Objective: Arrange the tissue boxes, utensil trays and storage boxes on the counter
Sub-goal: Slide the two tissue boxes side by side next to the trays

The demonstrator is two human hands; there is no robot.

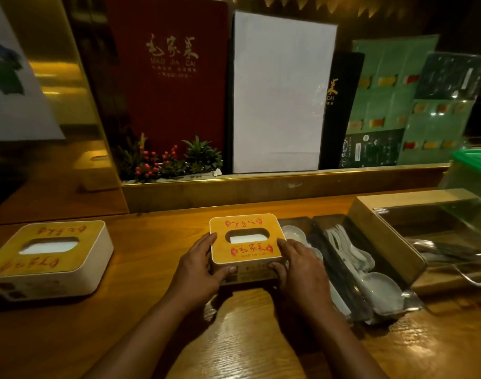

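Observation:
A square tissue box (246,222) with a yellow lid, red lettering and an oval slot sits in the middle of the wooden counter (247,337). My left hand (198,266) grips its left side and front corner, and my right hand (299,265) grips its right side. A second, matching tissue box (49,258) rests apart at the left. Right of my right hand lies a dark utensil tray (343,258) holding white ceramic spoons. Further right stands a wooden storage box (392,236) with a clear lid and metal utensils inside.
A raised ledge (261,187) behind the counter carries upright menus: red (168,77), white (280,91), black and green ones. A small plant with red berries (168,160) stands there too. A green-lidded clear container (474,162) is at the far right.

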